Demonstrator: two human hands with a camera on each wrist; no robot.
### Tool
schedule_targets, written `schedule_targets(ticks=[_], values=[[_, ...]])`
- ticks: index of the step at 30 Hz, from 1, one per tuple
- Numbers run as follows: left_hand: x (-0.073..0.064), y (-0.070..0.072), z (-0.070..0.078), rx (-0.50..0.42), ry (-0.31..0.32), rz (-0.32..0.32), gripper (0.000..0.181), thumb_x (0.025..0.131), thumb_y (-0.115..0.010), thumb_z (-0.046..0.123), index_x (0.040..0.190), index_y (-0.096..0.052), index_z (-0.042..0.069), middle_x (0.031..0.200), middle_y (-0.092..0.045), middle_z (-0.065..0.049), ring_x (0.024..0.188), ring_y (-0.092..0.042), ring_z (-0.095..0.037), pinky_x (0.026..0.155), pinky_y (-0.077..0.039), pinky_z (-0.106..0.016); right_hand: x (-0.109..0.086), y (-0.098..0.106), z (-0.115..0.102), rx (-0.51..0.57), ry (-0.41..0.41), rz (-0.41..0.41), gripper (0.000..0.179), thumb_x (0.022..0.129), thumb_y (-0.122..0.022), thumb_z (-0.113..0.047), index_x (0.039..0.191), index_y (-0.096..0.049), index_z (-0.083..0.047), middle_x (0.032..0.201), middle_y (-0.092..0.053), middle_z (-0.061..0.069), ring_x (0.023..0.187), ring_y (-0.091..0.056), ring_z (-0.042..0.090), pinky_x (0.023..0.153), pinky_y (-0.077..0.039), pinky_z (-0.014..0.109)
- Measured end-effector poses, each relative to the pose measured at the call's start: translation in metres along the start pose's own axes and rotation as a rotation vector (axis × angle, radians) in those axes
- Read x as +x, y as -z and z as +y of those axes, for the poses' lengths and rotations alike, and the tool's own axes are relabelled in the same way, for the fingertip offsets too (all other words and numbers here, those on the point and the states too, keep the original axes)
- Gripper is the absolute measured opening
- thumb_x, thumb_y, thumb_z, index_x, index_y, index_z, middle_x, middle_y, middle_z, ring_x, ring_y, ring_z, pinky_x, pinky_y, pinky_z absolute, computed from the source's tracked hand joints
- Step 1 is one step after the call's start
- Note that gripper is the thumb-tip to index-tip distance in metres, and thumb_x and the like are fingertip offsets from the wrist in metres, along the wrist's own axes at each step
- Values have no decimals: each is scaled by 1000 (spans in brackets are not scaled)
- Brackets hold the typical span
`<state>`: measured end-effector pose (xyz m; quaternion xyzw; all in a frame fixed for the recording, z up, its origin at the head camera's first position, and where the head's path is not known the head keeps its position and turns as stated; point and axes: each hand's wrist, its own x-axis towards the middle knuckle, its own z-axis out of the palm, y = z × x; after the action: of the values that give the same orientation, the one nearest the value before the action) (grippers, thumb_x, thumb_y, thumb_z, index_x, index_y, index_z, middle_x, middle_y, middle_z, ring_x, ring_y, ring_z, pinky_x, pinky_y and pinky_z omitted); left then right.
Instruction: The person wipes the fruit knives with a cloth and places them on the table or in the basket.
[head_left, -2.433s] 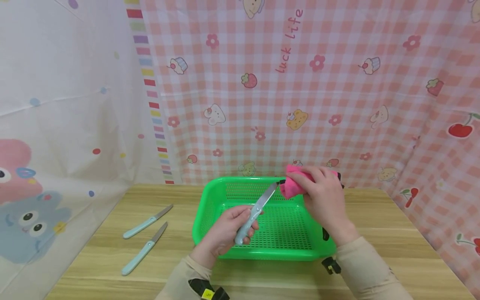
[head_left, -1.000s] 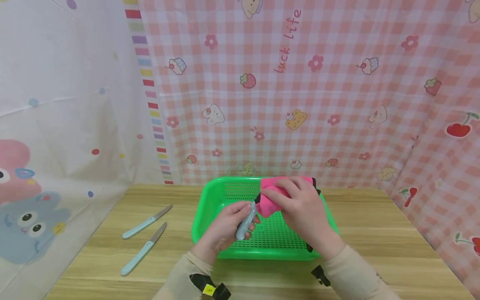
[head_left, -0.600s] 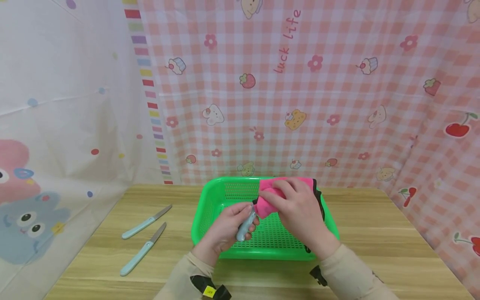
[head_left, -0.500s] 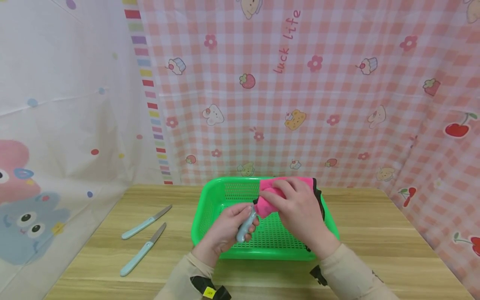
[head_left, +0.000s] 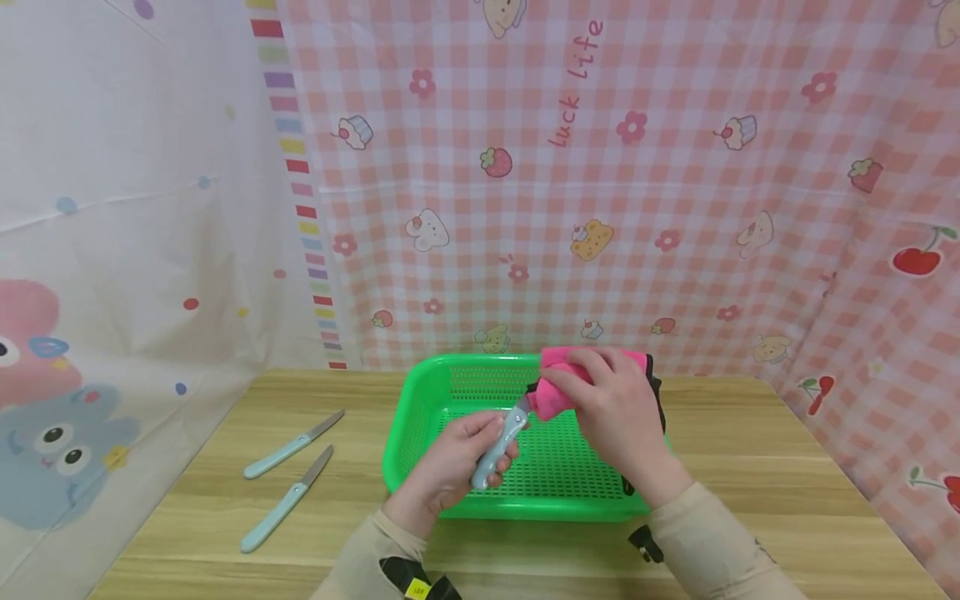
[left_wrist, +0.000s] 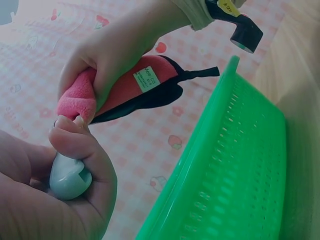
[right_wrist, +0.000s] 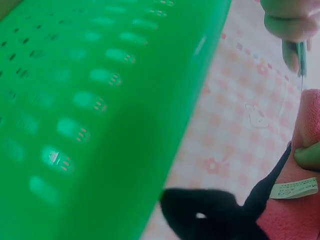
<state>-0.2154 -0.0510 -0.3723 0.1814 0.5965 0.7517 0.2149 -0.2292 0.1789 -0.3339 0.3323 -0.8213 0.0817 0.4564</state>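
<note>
My left hand (head_left: 459, 458) grips the pale blue handle of a knife (head_left: 501, 446), its blade slanting up to the right above the green basket. Only a short length of blade shows by the handle; a pink cloth (head_left: 553, 392) with black edging covers the rest. My right hand (head_left: 617, 417) pinches that cloth around the blade. In the left wrist view, the handle's butt (left_wrist: 70, 177) sits inside my curled fingers, and a white label (left_wrist: 147, 79) shows on the hanging cloth. The right wrist view catches the cloth (right_wrist: 307, 125) at its right edge, just below the left hand.
The green perforated basket (head_left: 525, 508) stands on the wooden table (head_left: 750, 450) beneath both hands. Two more blue-handled knives, an upper one (head_left: 288, 450) and a lower one (head_left: 281, 510), lie to its left. Patterned curtains (head_left: 570, 192) hang behind and at the sides.
The cloth and right hand first slid down the blade to the handle, covering it. Within the last half second they have moved back up and right, baring some blade near the handle.
</note>
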Motion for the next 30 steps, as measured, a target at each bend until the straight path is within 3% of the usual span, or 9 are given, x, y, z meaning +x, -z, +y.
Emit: schedule_targets(ticks=[14, 21, 30], values=[[-2, 3, -2, 28, 7, 11, 35, 108, -41, 20, 125, -58, -7, 81, -61, -2, 61, -51, -8, 52, -44, -18, -6, 5, 14, 12, -90, 39, 46, 69, -75, 11, 107, -75, -15, 109, -67, 14, 93, -59, 39, 74, -51, 55], [-3, 7, -3, 33, 6, 51, 37, 108, -43, 21, 127, -56, -8, 83, -63, -1, 62, -50, -8, 52, -42, -19, -12, 12, 20, 27, -142, 60, 51, 69, -71, 12, 111, -74, -16, 109, -66, 14, 93, -58, 39, 67, -48, 59], [-6, 12, -1, 116, -47, 92, 34, 106, -49, 18, 127, -57, -7, 86, -66, -1, 66, -54, -9, 57, -45, -22, -24, 18, 21, 105, -172, 120, 51, 70, -63, 15, 111, -74, -13, 109, -67, 16, 93, -58, 42, 77, -48, 60]])
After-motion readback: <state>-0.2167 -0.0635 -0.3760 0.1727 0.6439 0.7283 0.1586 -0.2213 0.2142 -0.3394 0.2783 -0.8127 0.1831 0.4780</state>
